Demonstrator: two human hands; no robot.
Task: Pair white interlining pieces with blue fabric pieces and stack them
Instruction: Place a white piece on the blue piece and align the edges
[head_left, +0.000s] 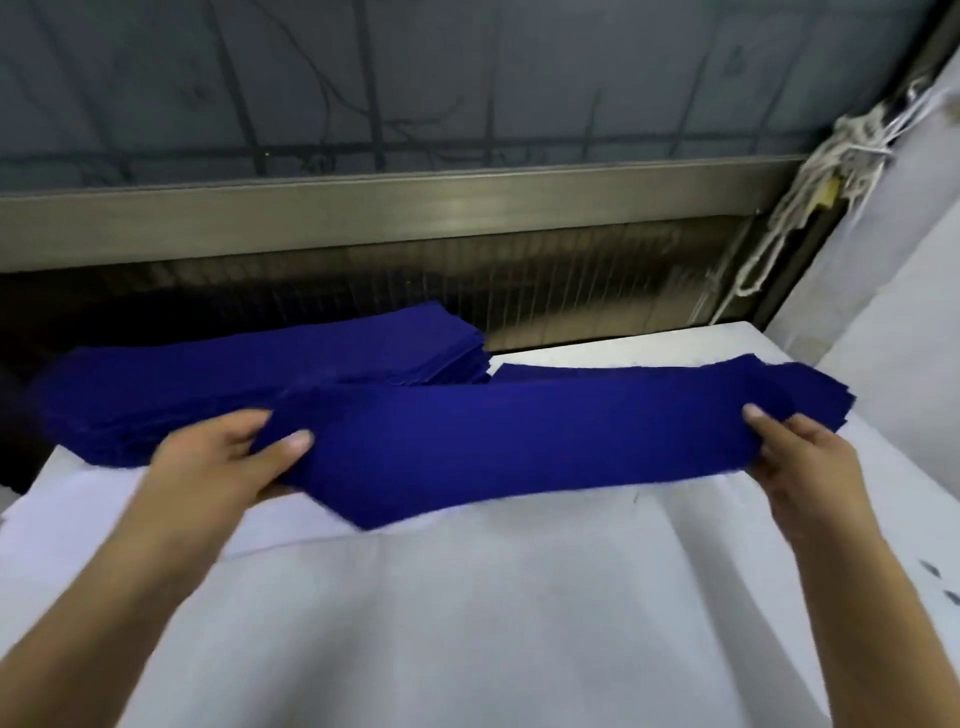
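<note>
A long bundle of blue fabric pieces (519, 441) is held above the white sheet (467, 623) that covers the table. My left hand (228, 462) grips its left end, thumb on top and fingers underneath. My right hand (810, 457) grips its right end the same way. Behind and to the left lies a second stack of blue fabric pieces (249, 364), flat on the table. I cannot make out any separate white interlining pieces; the white layers under the bundle look like one sheet.
A metal window frame (415, 208) and a dark grille (571, 280) run along the table's far edge. White cords (810, 182) hang at the upper right corner. A white wall or sheet (904, 312) rises at the right.
</note>
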